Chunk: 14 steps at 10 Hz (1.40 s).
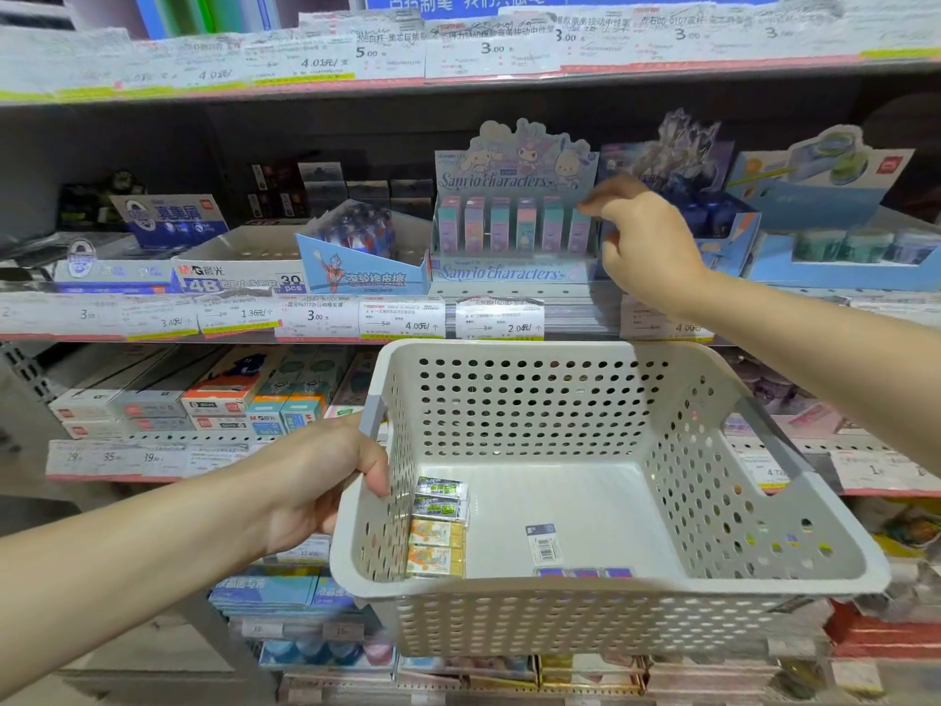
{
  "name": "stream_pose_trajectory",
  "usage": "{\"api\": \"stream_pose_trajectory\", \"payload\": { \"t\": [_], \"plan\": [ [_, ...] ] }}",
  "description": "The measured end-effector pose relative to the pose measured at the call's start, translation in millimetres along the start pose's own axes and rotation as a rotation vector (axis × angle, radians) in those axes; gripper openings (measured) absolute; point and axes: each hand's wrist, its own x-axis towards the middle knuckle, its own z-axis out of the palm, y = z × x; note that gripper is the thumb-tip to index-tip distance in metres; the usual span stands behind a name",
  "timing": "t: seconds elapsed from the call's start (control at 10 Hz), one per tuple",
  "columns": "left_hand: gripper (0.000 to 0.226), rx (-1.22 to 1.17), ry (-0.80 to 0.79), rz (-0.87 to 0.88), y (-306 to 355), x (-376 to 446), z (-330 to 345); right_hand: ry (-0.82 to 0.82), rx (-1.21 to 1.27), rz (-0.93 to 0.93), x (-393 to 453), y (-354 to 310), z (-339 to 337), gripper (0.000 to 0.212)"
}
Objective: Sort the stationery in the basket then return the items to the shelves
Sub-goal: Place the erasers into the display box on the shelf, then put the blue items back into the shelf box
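Note:
My left hand (326, 481) grips the left rim of a white perforated basket (764, 532), held in front of the shelves. Inside, along its left wall, lie two silver-green erasers (442, 497) and two yellow-orange ones (437, 547). A small white barcoded eraser (543, 545) lies near the middle, and several purple-topped items (585, 573) rest against the near wall. My right hand (641, 242) is raised at the Sanrio characters display box (509, 272), fingertips touching the rightmost pastel eraser (579, 230) in its row. Whether the fingers pinch it is unclear.
The middle shelf carries a 4B eraser box (229, 277), an Ultraman eraser box (361, 262) and blue display boxes (835, 247) at right. Price tags (397, 318) line the shelf edges. Boxed stationery (203, 400) fills the lower shelf behind the basket.

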Motion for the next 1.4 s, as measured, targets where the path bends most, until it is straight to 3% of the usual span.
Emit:
{"api": "stream_pose_trajectory", "payload": {
  "t": [0.4,0.5,0.6,0.7,0.8,0.9,1.0,1.1,1.2,1.4],
  "plan": [
    [0.073,-0.010,0.027,-0.005,0,-7,6,-0.145,0.055,0.042,11,1,-19,0.061],
    [0.070,-0.009,0.038,-0.003,1,-9,9,-0.077,0.045,0.043,3,-1,-19,0.065],
    [0.073,-0.017,0.054,-0.023,1,-12,13,0.051,0.142,-0.015,-18,-6,-13,0.049],
    [0.081,-0.020,0.074,-0.031,-1,-14,15,-0.027,0.326,-0.192,-46,-21,-8,0.030],
    [0.078,-0.039,0.085,-0.017,-5,-17,18,-0.435,0.301,-0.304,-74,-45,-4,0.026],
    [0.076,-0.075,0.086,-0.008,-8,-22,21,-1.036,0.101,-0.397,-100,-65,14,0.025],
    [0.089,-0.087,0.085,-0.022,-13,-26,20,-1.436,-0.096,-0.477,-126,-78,38,0.026],
    [0.090,-0.061,0.074,-0.016,-18,-30,15,-1.552,-0.307,-0.721,-145,-88,49,0.024],
    [0.072,-0.042,0.059,-0.019,-22,-31,6,-1.574,-0.415,-0.846,-154,-102,49,0.026],
    [0.064,-0.038,0.089,-0.036,-30,-30,-22,-1.530,-0.416,-0.829,-150,-123,72,0.019]
  ]
}}
